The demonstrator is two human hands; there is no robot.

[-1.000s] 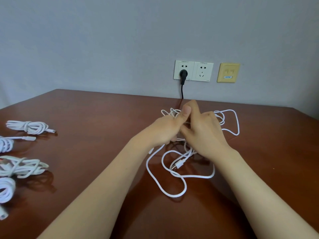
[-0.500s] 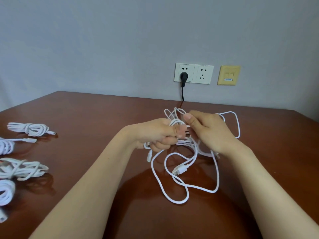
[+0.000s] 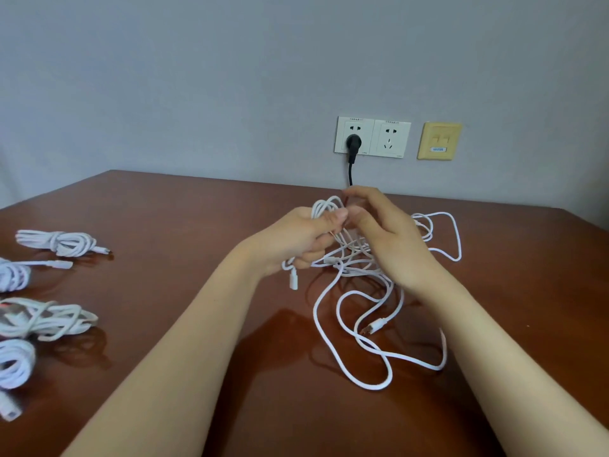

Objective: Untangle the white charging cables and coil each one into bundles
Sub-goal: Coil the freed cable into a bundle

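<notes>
**Four bundles parked, one knot in hand**

Four coiled bundles sit along the left edge of the bench: the closest bundle is partly out of shot, then a looser bundle, then a third bundle, and the farthest bundle. My guess is they're kept well apart from the work so no finished coil gets dragged back into the mess.

Closest to the camera on the working side, a slack loop lies flat on the wood, with a USB plug lying just behind it. Leaving that slack down makes sense to me, since there's less weight pulling on the knot.

Above that, the tangle of white charging cables is lifted partly off the bench. The left hand has a closed grip, fingers curled round a bunch of loops, and a small connector dangles below the fist. Looks like the anchor hand.

The right hand comes in at the top of the bunch with thumb and forefinger bent toward each other, probably picking out one strand. I can't tell if it actually has one, since the back of the hand hides it.

Behind the hands, a far loop trails on the bench. On the wall are the sockets, a black plug and a yellow plate.
</notes>
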